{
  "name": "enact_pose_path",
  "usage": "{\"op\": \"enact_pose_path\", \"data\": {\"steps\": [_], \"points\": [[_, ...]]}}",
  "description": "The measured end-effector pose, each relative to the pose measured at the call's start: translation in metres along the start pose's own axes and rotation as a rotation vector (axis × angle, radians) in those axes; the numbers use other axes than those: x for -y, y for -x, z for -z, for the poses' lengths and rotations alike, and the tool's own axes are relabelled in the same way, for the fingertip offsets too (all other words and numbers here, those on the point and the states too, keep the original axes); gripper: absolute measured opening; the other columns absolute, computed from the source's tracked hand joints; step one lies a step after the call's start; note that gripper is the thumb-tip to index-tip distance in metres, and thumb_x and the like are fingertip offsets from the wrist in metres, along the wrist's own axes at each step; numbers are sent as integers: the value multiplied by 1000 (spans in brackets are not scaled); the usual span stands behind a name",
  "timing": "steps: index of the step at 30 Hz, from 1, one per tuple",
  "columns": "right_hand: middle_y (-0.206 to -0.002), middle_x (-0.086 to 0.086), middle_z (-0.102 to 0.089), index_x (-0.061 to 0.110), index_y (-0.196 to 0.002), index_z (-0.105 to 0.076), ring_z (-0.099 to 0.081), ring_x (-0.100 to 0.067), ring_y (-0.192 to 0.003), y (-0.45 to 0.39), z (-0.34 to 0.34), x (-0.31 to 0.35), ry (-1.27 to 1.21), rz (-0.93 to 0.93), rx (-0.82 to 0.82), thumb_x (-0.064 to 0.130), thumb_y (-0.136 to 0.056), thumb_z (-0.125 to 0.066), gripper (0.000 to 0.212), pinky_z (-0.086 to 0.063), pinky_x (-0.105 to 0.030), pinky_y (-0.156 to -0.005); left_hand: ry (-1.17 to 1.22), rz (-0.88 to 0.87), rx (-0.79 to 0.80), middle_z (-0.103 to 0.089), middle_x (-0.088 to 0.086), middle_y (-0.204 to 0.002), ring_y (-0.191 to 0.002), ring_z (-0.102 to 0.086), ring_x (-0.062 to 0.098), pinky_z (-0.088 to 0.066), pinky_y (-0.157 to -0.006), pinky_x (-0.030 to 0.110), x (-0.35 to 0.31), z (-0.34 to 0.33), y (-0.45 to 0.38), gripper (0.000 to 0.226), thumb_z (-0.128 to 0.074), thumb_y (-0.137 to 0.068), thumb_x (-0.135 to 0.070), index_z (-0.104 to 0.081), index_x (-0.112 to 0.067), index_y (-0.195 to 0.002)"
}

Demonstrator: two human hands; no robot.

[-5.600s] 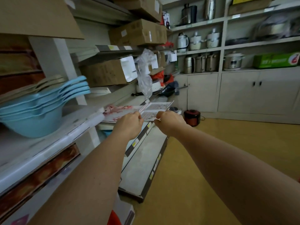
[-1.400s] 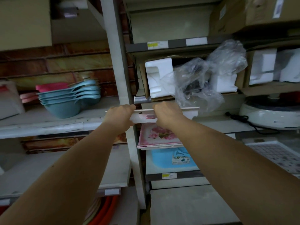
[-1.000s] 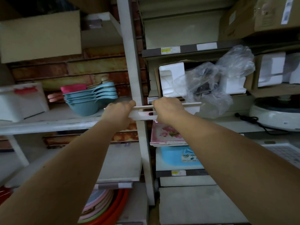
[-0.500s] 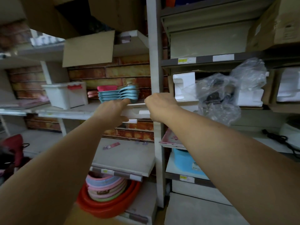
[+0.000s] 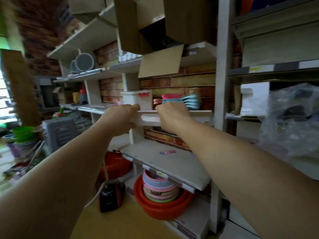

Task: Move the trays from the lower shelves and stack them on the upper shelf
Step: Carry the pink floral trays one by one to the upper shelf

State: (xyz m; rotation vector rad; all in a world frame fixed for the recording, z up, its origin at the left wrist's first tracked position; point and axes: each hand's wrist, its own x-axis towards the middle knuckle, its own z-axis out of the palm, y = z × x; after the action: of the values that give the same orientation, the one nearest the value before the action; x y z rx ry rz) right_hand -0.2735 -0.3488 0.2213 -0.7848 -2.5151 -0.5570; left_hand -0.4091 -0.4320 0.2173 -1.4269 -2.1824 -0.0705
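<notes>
Both hands carry a tray at shelf height.

The left hand [image 5: 120,116] and right hand [image 5: 172,116] each clamp the near rim of the white tray [image 5: 174,118], held level in front of the shelf [image 5: 96,107] bearing a white bin [image 5: 137,99] and blue bowls [image 5: 183,100]. It looks stiff, light and smooth; the rim by its handle slot seems the surest hold.

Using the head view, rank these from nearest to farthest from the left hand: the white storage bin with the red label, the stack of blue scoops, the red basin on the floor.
From the left hand, gripping the tray:
1. White storage bin, just above and behind the hand, on the shelf.
2. Blue scoops, farther right on the same shelf, beyond the right hand.
3. Red basin, far below on the floor, under the lowest shelf.
</notes>
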Motion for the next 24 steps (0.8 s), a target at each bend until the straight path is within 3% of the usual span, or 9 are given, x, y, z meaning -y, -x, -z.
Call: {"op": "enact_pose_path", "data": {"steps": [3,8,13,19,24], "points": [[-122,-11,-61,10,-121,-57,-58,-30,-113,-12,-1,26,-49,54,-34,2,-93,-47,32,-44,-32,-80,-41,66,3,-60,9,-120,-109,-58,30,-49,-86,38,26,3,15,45,-63,-87,-25,-43,-18,-127],[-124,-10,-61,11,-124,-56,-58,-30,-115,-40,-6,64,-107,136,-57,2,-93,-48,34,-46,-32,-85,-135,178,2,-62,8,-118,-106,-60,30,-47,-79,35,65,1,29,43,-60,-89,-25,-43,-19,-128],[-118,-10,-63,10,-118,-58,-60,-29,-109,-82,-26,103,-129,215,-84,1,-91,-50,29,-35,-28,-70,-186,264,4,-62,8,-116,-105,-61,28,-45,-75,33,106,-13,28,41,-57,-90,-26,-45,-20,-129],[-112,-10,-65,10,-113,-57,-62,-29,-103,-141,-57,149,-197,293,-111,0,-91,-49,26,-34,-28,-69,-174,360,51,-65,7,-110,-101,-62,27,-46,-71,31,172,-47,4,30,-59,-86,-21,-56,-17,-116],[-107,-7,-66,12,-112,-56,-64,-29,-100,-195,-88,186,-269,290,-117,3,-89,-54,25,-34,-29,-68,-189,387,67,-63,3,-105,-95,-61,22,-40,-67,28,220,-77,-27,30,-56,-89,-33,-57,-18,-115]]}}
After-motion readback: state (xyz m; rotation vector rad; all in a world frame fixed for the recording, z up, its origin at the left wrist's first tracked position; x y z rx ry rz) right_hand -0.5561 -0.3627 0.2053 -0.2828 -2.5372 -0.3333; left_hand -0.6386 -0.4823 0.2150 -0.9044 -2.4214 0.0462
